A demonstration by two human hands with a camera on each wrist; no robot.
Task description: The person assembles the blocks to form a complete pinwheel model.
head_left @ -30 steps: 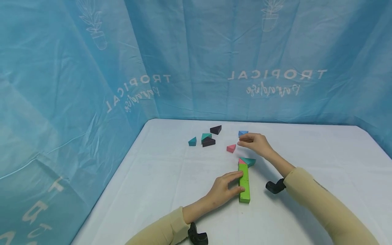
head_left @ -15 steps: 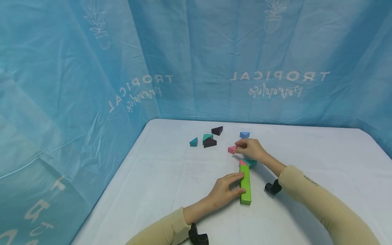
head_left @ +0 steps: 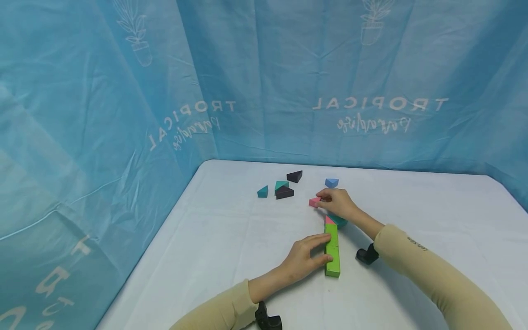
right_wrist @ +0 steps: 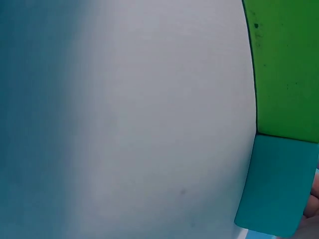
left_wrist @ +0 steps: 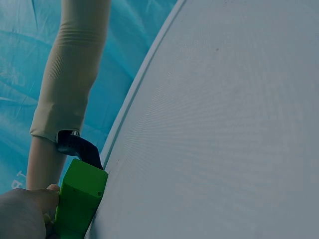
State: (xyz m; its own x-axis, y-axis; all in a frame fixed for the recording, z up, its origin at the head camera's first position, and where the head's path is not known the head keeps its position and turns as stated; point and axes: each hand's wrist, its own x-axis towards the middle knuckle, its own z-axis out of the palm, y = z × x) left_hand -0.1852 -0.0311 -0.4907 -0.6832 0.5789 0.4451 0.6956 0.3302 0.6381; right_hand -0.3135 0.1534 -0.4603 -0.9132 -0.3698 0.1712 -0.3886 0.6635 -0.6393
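My left hand rests its extended fingers and thumb against the left side of a row of green blocks. In the left wrist view, the thumb touches the end green block. At the row's far end lie a small pink triangular block and a teal triangular block, touching each other. Just beyond them, my right hand pinches another pink triangular block between thumb and fingers, low over the table. The right wrist view shows the teal block against green, with fingertips partly hidden behind it.
Toward the back lie a blue triangular block, two black blocks, a green-teal block partly behind the nearer black one, and a small teal block. Blue sheeting walls off the white table.
My right hand has moved down and left from near the blue block to the loose pink block and taken it between its fingers. The left hand has stayed at the green row.
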